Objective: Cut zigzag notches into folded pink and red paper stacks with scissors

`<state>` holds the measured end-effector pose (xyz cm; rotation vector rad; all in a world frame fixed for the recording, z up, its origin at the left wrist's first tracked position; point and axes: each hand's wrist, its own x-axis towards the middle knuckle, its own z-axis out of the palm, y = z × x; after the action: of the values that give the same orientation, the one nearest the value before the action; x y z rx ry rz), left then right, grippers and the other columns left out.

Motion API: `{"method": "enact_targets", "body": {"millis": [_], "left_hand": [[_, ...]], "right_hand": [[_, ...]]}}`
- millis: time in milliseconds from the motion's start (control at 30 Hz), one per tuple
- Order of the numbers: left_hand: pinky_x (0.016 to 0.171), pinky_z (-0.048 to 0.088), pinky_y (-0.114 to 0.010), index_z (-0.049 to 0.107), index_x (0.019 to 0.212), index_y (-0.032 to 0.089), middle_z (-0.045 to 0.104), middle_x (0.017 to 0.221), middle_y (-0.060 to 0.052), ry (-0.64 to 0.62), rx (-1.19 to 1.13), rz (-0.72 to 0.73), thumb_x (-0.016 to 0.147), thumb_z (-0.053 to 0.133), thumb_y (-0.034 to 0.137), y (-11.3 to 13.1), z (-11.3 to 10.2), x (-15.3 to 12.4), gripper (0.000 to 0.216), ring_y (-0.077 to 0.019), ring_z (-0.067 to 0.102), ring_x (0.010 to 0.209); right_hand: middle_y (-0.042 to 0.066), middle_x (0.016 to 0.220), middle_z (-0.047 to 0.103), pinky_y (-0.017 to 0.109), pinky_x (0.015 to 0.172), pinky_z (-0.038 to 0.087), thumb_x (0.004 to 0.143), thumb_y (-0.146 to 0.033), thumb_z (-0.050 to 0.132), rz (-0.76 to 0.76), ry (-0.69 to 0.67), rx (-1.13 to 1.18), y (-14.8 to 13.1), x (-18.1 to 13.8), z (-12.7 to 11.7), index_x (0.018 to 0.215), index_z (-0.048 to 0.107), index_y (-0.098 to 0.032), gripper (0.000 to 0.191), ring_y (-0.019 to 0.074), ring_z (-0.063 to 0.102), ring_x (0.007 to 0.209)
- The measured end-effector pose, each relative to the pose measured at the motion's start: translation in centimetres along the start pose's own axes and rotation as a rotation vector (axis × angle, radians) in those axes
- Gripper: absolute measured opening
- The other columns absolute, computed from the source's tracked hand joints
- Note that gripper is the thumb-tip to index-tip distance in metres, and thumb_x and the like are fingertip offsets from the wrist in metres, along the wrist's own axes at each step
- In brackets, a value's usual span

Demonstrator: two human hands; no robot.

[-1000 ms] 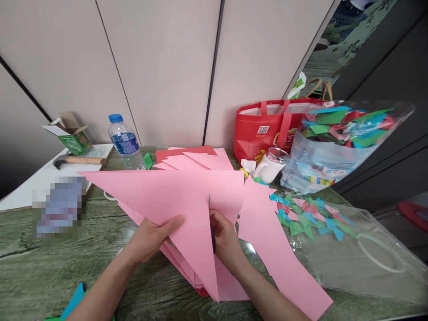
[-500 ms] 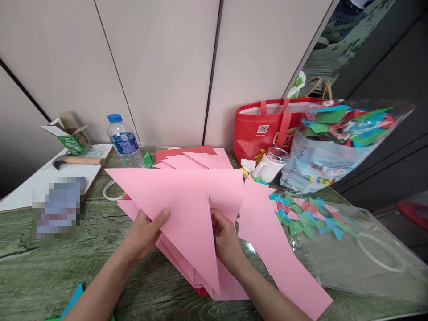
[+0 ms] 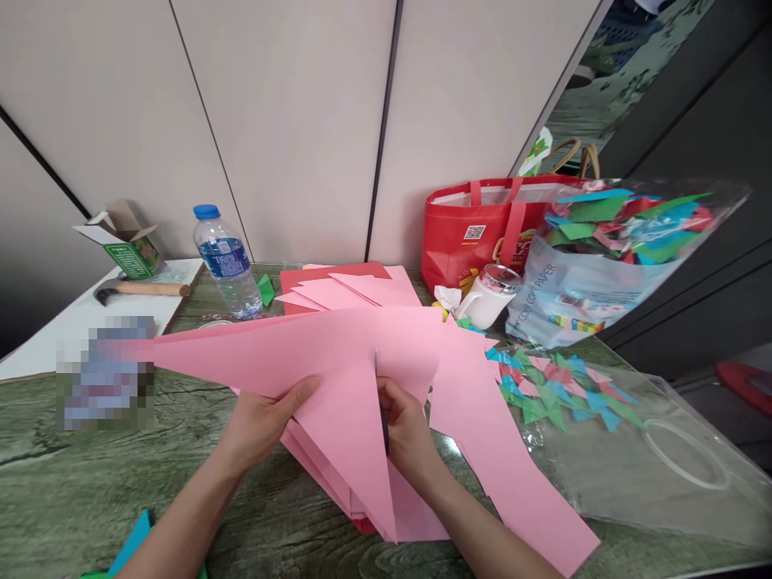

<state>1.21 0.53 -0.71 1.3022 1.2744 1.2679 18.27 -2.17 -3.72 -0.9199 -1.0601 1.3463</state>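
Note:
A large pink paper sheet (image 3: 314, 354) is held up above a stack of pink sheets (image 3: 362, 498) on the green table. My left hand (image 3: 265, 422) grips the sheet's lower left part, thumb on top. My right hand (image 3: 407, 430) is closed round dark scissors (image 3: 381, 402), whose blade pokes up through a cut in the sheet's middle. A long pink offcut (image 3: 500, 466) lies to the right of my right hand.
A water bottle (image 3: 223, 261), an open small box (image 3: 124, 241) and a hammer (image 3: 141, 288) stand at the back left. At the back right are a red bag (image 3: 476, 229), a white cup (image 3: 488, 297), a clear bag of coloured paper (image 3: 609, 257) and folded paper pieces (image 3: 560, 390).
The sheet's left corner has swung out to the left and flattened. My left hand has shifted its grip slightly to the right on the sheet. My right hand has stayed in place.

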Motion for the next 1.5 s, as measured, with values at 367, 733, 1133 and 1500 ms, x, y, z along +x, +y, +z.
{"method": "enact_targets", "body": {"millis": [367,733,1133,1500], "left_hand": [[0.082,0.048,-0.038,0.059,0.109,0.014,0.066,0.101,-0.011,-0.015,-0.089,-0.023,0.064,0.071,0.034,-0.5,0.1,-0.1,0.051,-0.0251,0.06,0.094],[0.085,0.048,-0.04,0.059,0.108,0.014,0.065,0.104,-0.011,-0.034,-0.128,-0.048,0.065,0.071,0.034,-0.6,0.1,-0.1,0.049,-0.0272,0.058,0.1],[0.077,0.052,-0.039,0.064,0.096,0.013,0.069,0.097,-0.011,-0.043,-0.246,-0.185,0.057,0.075,0.036,0.8,0.5,-0.7,0.047,-0.0275,0.062,0.091],[0.075,0.052,-0.039,0.063,0.089,0.015,0.071,0.081,-0.008,-0.124,-0.262,-0.204,0.06,0.074,0.032,0.8,0.8,-0.8,0.036,-0.0273,0.063,0.09]], "right_hand": [[0.0,0.077,0.068,0.021,0.063,0.048,0.062,-0.01,0.068,-0.002,0.009,0.016,-0.3,0.0,0.1,0.083,0.063,-0.017,0.023,0.0135,0.062,0.07],[-0.001,0.071,0.069,0.02,0.055,0.047,0.061,-0.006,0.062,0.026,0.032,0.018,-0.1,0.0,0.1,0.08,0.064,-0.017,0.022,0.0129,0.062,0.064],[0.0,0.073,0.062,0.026,0.059,0.044,0.062,-0.006,0.056,-0.197,0.247,-0.378,-0.3,-0.4,-0.1,0.096,0.061,-0.019,0.036,0.0149,0.053,0.064],[0.001,0.082,0.064,0.025,0.066,0.046,0.058,0.002,0.049,-0.127,0.098,-0.17,-0.6,0.0,-0.2,0.094,0.058,-0.019,0.043,0.0165,0.058,0.075]]}}
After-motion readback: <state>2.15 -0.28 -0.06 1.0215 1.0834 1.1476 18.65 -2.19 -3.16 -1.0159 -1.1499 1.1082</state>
